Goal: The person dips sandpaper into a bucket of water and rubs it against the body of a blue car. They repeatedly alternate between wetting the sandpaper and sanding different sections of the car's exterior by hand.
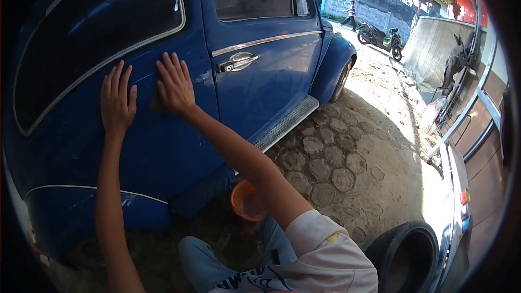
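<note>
A blue car [163, 163] with rounded fenders fills the left and middle of the head view. My left hand [118, 96] lies flat against its side panel, below the rear side window [97, 27], fingers pointing up. Just to the right, my right hand [175, 84] rests on the same panel, its fingers stretched out. A dim brownish patch shows beside that palm; I cannot make out what it is. The chrome door handle [237, 62] is to the right of my right hand, apart from it. An orange bucket [247, 201] stands on the ground below, near my knees.
A metal-topped running board [287, 122] juts out below the door. Hexagonal paving [321, 169] covers the ground. A loose tire [404, 258] is at the lower right. Farther off are a parked motorbike [381, 38] and a walking person [351, 15].
</note>
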### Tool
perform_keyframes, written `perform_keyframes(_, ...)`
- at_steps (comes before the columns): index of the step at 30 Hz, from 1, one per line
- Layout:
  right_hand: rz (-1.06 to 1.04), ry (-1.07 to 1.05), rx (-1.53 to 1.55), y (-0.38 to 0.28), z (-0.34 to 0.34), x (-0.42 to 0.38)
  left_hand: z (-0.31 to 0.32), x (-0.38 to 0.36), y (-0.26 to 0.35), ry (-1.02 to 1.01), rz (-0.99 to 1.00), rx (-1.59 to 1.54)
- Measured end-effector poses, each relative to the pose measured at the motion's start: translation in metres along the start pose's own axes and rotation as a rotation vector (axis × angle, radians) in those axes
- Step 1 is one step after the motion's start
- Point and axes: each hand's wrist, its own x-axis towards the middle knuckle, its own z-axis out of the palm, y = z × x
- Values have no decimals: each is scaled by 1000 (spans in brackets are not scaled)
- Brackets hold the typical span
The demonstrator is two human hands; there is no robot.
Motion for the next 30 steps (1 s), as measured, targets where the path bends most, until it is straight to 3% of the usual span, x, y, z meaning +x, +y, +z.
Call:
perform_keyframes(3, 104, -171, -178, -28, 14, -20, -1, 0, -2, -37, 26, 18)
perform_keyframes(6, 51, -203, -241, -24, -1, -11, -5, 0, -9, -75, 53, -11)
perform_keyframes(9, 322, 82, -300, -4, -16, 28, -22, 5, -24, -133, 80, -47)
perform_keyframes(13, 403, 304, -562, 23, -21, 77, -26, -6, -55, -62, 35, 56)
perform_keyframes(18, 270, 227, -80, -13, 17, 60, -20, -7, -50, -80, -21, 68)
perform_keyframes(20, 189, 141, -11, -42, 28, 47, -25, -8, -55, -100, -24, 104)
perform_keyframes(22, -24, -89, -284, -47, 28, 47, -27, -9, -54, -87, -28, 39)
perform_keyframes(23, -22, -79, -200, -35, 23, 56, -27, -10, -55, -101, -33, 69)
perform_keyframes(27, 208, 159, -322, 35, -9, 102, -25, -10, -50, -84, -32, 79)
perform_keyframes(30, 438, 284, -325, 24, 5, 102, -26, -7, -53, -50, -31, 64)
